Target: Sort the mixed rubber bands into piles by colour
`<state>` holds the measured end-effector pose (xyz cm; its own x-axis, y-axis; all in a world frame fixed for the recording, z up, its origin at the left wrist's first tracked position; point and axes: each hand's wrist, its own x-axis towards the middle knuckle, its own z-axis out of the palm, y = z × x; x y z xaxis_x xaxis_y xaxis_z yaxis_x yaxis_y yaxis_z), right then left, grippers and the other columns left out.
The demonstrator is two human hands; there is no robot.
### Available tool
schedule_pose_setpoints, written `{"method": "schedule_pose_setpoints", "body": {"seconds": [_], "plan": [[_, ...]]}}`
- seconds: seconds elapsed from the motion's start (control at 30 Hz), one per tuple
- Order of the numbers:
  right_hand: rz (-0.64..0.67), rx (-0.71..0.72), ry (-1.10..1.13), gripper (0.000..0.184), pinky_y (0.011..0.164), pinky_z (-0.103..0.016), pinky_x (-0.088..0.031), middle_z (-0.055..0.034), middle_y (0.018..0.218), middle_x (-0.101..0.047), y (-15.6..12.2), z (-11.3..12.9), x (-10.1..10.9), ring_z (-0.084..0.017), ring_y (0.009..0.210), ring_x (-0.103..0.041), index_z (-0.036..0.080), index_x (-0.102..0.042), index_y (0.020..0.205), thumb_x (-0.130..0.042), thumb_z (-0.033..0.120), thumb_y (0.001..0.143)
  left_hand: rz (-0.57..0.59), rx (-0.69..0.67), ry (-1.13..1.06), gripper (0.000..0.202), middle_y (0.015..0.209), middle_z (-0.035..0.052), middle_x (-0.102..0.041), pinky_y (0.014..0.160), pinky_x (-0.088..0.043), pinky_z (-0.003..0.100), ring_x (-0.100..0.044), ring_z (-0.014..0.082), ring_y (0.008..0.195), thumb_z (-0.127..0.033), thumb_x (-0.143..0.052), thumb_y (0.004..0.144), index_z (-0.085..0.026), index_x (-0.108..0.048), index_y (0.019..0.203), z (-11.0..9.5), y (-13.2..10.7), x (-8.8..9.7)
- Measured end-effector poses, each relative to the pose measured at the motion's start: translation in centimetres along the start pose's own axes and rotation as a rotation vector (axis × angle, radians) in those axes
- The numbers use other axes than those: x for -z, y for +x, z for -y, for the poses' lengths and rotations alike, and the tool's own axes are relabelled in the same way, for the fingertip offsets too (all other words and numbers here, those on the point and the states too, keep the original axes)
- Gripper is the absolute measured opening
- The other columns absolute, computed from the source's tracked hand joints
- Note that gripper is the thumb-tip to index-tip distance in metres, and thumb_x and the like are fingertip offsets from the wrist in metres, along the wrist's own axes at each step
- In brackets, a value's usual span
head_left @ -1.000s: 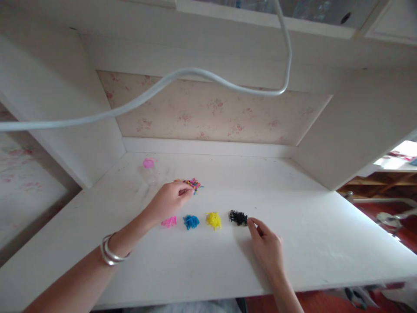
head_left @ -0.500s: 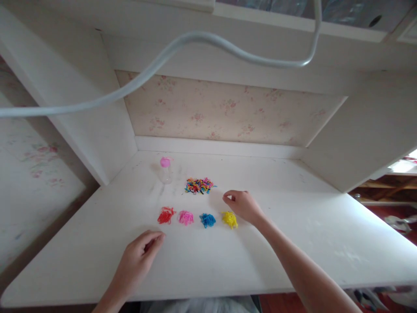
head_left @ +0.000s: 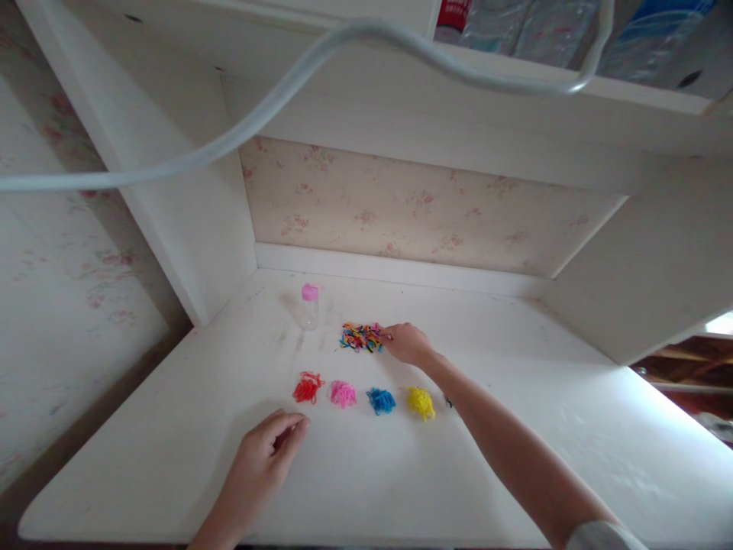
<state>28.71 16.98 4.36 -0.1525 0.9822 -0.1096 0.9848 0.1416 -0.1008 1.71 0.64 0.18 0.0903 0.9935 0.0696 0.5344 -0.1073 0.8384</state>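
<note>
Right hand [head_left: 405,342] has reached the right edge of the mixed rubber-band pile [head_left: 360,337] on the tabletop [head_left: 366,477], bands now pickable, finger grip unclear; left hand [head_left: 264,451], fingertips closed, near red bands [head_left: 308,387].

Floral wallpaper [head_left: 395,214] behind white desk [head_left: 366,481]

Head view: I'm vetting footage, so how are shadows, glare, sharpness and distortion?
In the head view, soft shadow beside the left hand; faint sheen on the desk at right; mixed pile too soft to count; cable slightly blurred; apparently wide-angle stretching towards the edges.
</note>
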Motion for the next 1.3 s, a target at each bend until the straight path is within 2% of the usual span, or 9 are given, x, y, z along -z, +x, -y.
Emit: {"method": "schedule_pose_setpoints", "body": {"seconds": [0.13,0.5,0.73,0.87,0.97,1.07,1.17,1.3], "plan": [[-0.006,-0.014,0.003,0.03,0.073,-0.029,-0.044,-0.0086,0.097,-0.07,0.2,0.0,-0.5,-0.023,0.09,-0.064,0.027,-0.07,0.1,-0.044,0.033,0.085,0.016,-0.005,-0.02,0.027,0.072,-0.0011,-0.06,0.061,-0.043,0.021,-0.055,0.0134,0.065,-0.039,-0.045,0.087,-0.021,-0.064,0.085,-0.1,0.1,0.1],[-0.09,-0.007,0.139,0.029,0.069,-0.021,-0.042,-0.0008,0.095,-0.072,0.2,-1.5,-0.4,-0.017,0.086,-0.064,0.028,-0.072,0.097,-0.046,0.032,0.084,0.015,-0.018,-0.031,0.026,0.073,-0.0008,-0.061,0.062,-0.043,0.022,-0.055,0.0138,0.066,-0.038,-0.045,0.087,-0.021,-0.065,0.087,-0.3,0.1,0.1],[-0.186,-0.057,0.21,0.031,0.068,-0.022,-0.041,-0.0037,0.09,-0.072,-0.4,-2.1,0.2,-0.018,0.083,-0.064,0.024,-0.074,0.091,-0.045,0.033,0.083,0.007,-0.034,0.0,0.027,0.071,-0.0003,-0.061,0.06,-0.043,0.022,-0.056,0.014,0.064,-0.038,-0.045,0.087,-0.02,-0.066,0.087,-0.3,0.1,0.1],[-0.273,-0.061,0.265,0.034,0.061,-0.021,-0.039,-0.0012,0.078,-0.071,-3.2,-2.0,0.5,-0.014,0.07,-0.062,0.025,-0.073,0.091,-0.042,0.04,0.085,0.008,-0.032,0.007,0.029,0.072,-0.0002,-0.062,0.061,-0.044,0.022,-0.056,0.014,0.064,-0.039,-0.044,0.087,-0.02,-0.066,0.089,-0.3,0.1,0.2],[-0.325,-0.08,0.308,0.042,0.053,-0.02,-0.036,0.0005,0.064,-0.067,-6.8,-1.9,0.2,-0.012,0.056,-0.057,0.023,-0.072,0.093,-0.037,0.046,0.086,0.015,-0.032,0.003,0.029,0.075,0.0009,-0.064,0.063,-0.045,0.023,-0.057,0.0147,0.068,-0.041,-0.044,0.087,-0.021,-0.066,0.089,-0.3,0.1,0.1],[-0.445,-0.137,0.387,0.044,0.052,-0.019,-0.037,0.0017,0.054,-0.062,-10.6,-2.3,-0.8,-0.01,0.049,-0.053,0.021,-0.072,0.089,-0.039,0.05,0.085,0.028,-0.024,0.003,0.03,0.075,0.0009,-0.064,0.062,-0.046,0.023,-0.058,0.0148,0.067,-0.042,-0.044,0.086,-0.021,-0.065,0.087,-0.2,0.2,0.1],[-0.549,-0.192,0.42,0.042,0.055,-0.019,-0.039,0.0008,0.058,-0.065,-13.6,-3.0,-2.3,-0.01,0.05,-0.055,0.021,-0.072,0.088,-0.042,0.05,0.085,0.021,-0.026,0.001,0.029,0.077,0.0009,-0.065,0.065,-0.047,0.023,-0.059,0.0151,0.07,-0.042,-0.045,0.086,-0.021,-0.065,0.088,-0.1,0.1,0.1],[-0.582,-0.208,0.439,0.039,0.06,-0.02,-0.043,-0.0022,0.077,-0.072,-15.7,-3.6,-4.6,-0.013,0.061,-0.063,0.022,-0.072,0.09,-0.044,0.048,0.086,0.015,-0.032,0.017,0.027,0.079,0.0002,-0.065,0.068,-0.047,0.023,-0.06,0.0151,0.072,-0.041,-0.046,0.086,-0.021,-0.065,0.09,-0.1,0.1,0.0]]}}
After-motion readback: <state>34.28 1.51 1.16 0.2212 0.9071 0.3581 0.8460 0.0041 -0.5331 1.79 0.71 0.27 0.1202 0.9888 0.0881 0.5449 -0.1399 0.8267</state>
